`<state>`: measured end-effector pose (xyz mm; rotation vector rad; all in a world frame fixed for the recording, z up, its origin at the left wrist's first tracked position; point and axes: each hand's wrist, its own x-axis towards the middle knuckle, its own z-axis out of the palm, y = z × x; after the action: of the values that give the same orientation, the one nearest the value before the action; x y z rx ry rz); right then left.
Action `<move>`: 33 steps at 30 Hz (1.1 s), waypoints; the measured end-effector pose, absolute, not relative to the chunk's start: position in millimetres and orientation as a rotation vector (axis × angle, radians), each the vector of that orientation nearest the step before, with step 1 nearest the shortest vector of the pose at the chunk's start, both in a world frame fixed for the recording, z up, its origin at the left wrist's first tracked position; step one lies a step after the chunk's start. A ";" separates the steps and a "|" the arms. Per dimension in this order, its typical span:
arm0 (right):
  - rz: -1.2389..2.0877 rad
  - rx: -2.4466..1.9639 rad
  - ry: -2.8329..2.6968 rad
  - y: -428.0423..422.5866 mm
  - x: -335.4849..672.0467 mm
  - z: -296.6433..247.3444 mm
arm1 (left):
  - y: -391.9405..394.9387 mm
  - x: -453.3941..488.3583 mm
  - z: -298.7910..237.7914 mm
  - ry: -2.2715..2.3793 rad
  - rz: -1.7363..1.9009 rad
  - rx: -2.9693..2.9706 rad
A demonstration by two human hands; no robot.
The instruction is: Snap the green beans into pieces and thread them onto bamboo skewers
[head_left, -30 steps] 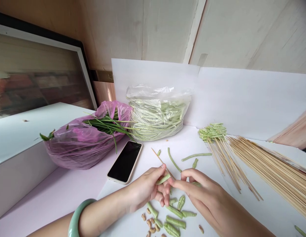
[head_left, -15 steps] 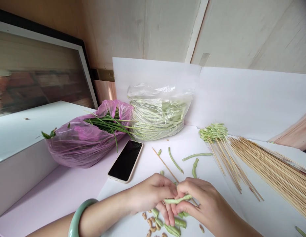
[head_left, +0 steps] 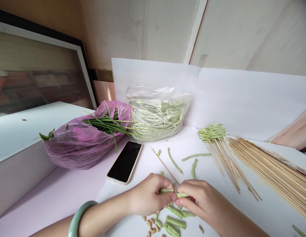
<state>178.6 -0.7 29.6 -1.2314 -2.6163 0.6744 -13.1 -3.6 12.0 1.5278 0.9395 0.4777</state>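
My left hand point(head_left: 149, 194) and my right hand point(head_left: 198, 200) meet low in the middle of the white paper point(head_left: 133, 187). Both pinch a pale green bean point(head_left: 167, 190) at their fingertips. A thin bamboo skewer point(head_left: 165, 167) runs down from the paper into the gap between my hands, and its lower end is hidden. I cannot tell whether it passes through the bean. Just below my hands lie several cut green bean pieces point(head_left: 176, 222) and several small tan seeds point(head_left: 151, 225).
A black phone point(head_left: 124, 162) lies left of my hands. Behind it are a pink bag of green chives point(head_left: 81, 144) and a clear bag of long beans point(head_left: 156, 113). Loose beans point(head_left: 196, 157) lie ahead; bamboo skewers point(head_left: 266, 168) and a skewered bean bundle point(head_left: 212, 132) lie right.
My hands have shifted the bean between their fingertips, and it now lies straighter and slightly higher. The hands stay close together, and the objects around them have not visibly moved.
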 end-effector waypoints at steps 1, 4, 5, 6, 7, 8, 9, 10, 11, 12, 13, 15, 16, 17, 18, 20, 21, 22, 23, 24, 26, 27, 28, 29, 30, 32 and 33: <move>0.646 -1.202 -2.653 -0.7 178.6 30.3 | -3.8 -13.4 13.4 0.948 0.488 1.584; 0.660 -1.124 -2.666 -2.6 176.2 33.3 | -4.5 -14.1 18.6 0.930 0.533 1.697; 0.689 -1.101 -2.650 -3.7 175.3 34.5 | -4.7 -14.6 20.4 0.916 0.542 1.711; 0.729 -1.076 -2.628 -5.0 174.8 35.6 | -5.1 -15.3 22.1 0.892 0.543 1.713; 0.785 -1.050 -2.598 -6.3 174.8 36.3 | -5.5 -16.2 23.4 0.856 0.536 1.702; 0.856 -1.028 -2.560 -7.8 175.2 36.5 | -6.0 -17.3 24.2 0.804 0.526 1.675; 0.946 -1.009 -2.511 -9.6 176.1 35.8 | -6.7 -18.4 24.2 0.740 0.516 1.630; 1.051 -0.993 -2.449 -11.6 177.1 34.2 | -7.6 -19.4 23.4 0.671 0.508 1.573; 1.166 -0.985 -2.375 -13.9 178.0 31.5 | -8.7 -20.2 21.9 0.608 0.498 1.507; 1.278 -0.979 -2.287 -16.5 178.3 27.9 | -10.2 -20.6 19.9 0.560 0.488 1.444; 1.394 -0.961 -2.186 -19.2 177.8 23.7 | -11.9 -20.5 17.8 0.526 0.473 1.391; 1.622 -0.895 -1.926 -24.4 173.8 15.0 | -16.4 -18.4 14.8 0.513 0.456 1.320; 1.744 -0.834 -1.769 -26.2 170.7 11.6 | -19.1 -16.6 14.6 0.516 0.473 1.294; 1.862 -0.779 -1.587 -27.1 167.4 9.4 | -22.0 -14.4 15.2 0.525 0.510 1.278; 1.985 -0.707 -1.402 -26.9 164.4 8.9 | -24.9 -12.2 16.7 0.545 0.552 1.265; 2.182 -0.633 -1.036 -23.2 161.2 12.5 | -29.6 -8.4 20.9 0.617 0.640 1.266; 2.165 -0.651 -0.902 -20.0 161.4 16.1 | -30.9 -7.3 22.9 0.652 0.674 1.276; 2.105 -0.695 -0.838 -16.3 162.8 20.3 | -31.2 -6.8 24.5 0.674 0.693 1.299; 2.047 -0.726 -0.814 -12.4 164.9 24.4 | -30.4 -6.9 25.5 0.692 0.709 1.337; 2.007 -0.748 -0.820 -8.8 167.2 28.0 | -28.5 -7.4 25.9 0.712 0.728 1.397; 1.969 -0.777 -0.874 -2.8 171.2 32.7 | -22.7 -9.0 25.3 0.792 0.781 1.586; 1.965 -0.786 -0.910 -0.6 172.4 33.8 | -19.4 -9.8 24.4 0.859 0.820 1.702; 1.958 -0.797 -0.944 1.1 173.0 34.2 | -16.3 -10.5 23.4 0.925 0.828 1.818; 1.948 -0.813 -0.976 2.3 173.2 34.3 | -13.7 -10.9 22.2 0.974 0.814 1.917; 1.934 -0.839 -1.004 3.2 173.2 34.3 | -11.8 -11.1 20.8 1.005 0.784 1.992; 1.893 -0.905 -1.055 4.6 173.7 35.0 | -9.8 -11.2 17.7 1.040 0.693 2.082; 1.864 -0.937 -1.090 5.3 174.5 35.8 | -9.5 -11.1 16.1 1.047 0.651 2.106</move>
<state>174.5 5.3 35.8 -0.9365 -1.0896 1.8643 -11.1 -9.5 16.1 2.1061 1.0474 0.6511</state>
